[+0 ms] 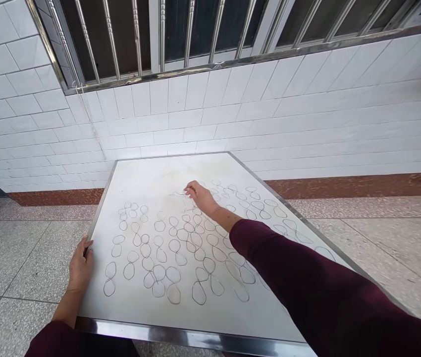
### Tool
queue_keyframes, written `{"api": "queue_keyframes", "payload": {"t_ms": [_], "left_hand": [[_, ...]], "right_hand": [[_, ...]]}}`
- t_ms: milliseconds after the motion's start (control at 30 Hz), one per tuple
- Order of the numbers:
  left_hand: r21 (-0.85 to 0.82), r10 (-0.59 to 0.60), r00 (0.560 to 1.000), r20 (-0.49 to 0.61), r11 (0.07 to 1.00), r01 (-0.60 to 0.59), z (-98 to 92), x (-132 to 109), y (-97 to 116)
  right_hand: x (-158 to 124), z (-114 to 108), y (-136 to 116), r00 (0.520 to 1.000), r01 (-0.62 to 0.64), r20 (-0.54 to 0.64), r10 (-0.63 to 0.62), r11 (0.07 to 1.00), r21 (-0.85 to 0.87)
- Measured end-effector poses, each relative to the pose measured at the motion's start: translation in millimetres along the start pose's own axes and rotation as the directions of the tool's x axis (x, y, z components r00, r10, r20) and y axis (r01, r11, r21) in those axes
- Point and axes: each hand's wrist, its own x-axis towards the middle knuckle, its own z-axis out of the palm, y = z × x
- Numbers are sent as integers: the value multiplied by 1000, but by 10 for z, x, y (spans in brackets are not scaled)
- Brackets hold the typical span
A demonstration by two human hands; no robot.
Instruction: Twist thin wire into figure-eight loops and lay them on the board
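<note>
A white board (151, 178) with a metal rim lies before me, covered with many thin dark loops shaped like figure eights (109, 279). Over its far middle part, my right hand (197, 192) has its fingers bent together at a thin strand that trails to the left; what lies between the fingertips is too small to make out. My left hand (81, 265) wraps round the board's left edge, with the fingers on the rim. My right sleeve covers part of the board's right side and some loops there.
Behind the board stands a white tiled wall (195, 119) with a barred window (164, 34) above. A thin cord (91, 119) hangs from the window frame at the left. Speckled floor tiles (25, 258) show on both sides.
</note>
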Motion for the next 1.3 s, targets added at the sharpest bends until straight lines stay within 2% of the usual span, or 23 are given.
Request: {"api": "queue_keyframes", "payload": {"t_ms": [133,233,367,533,700,900,1067,1300], "left_hand": [[15,23,1000,-15,1000,-22,-7,-7,8],[31,24,1000,-17,999,-24,-10,-10,7],[57,30,999,-19,998,-29,-2,-5,-15],[99,51,998,-27,994,-48,2,10,-41],[123,53,998,-33,991,-48,1,32,-46],[118,52,998,-36,992,-47,11,52,-67],[107,46,998,-33,993,-42,13,46,-60],[87,40,999,-24,995,-38,14,52,-28]], "right_hand": [[42,25,-16,995,-81,-38,92,973,216],[95,54,13,982,-158,-39,185,917,365],[166,65,33,956,-251,9,293,805,538],[172,115,-17,911,-347,96,402,618,705],[108,200,-67,837,-454,215,504,419,786],[69,241,-80,773,-484,285,567,236,843],[34,281,-123,724,-497,321,610,138,857],[-29,304,-204,690,-511,365,625,62,858]]}}
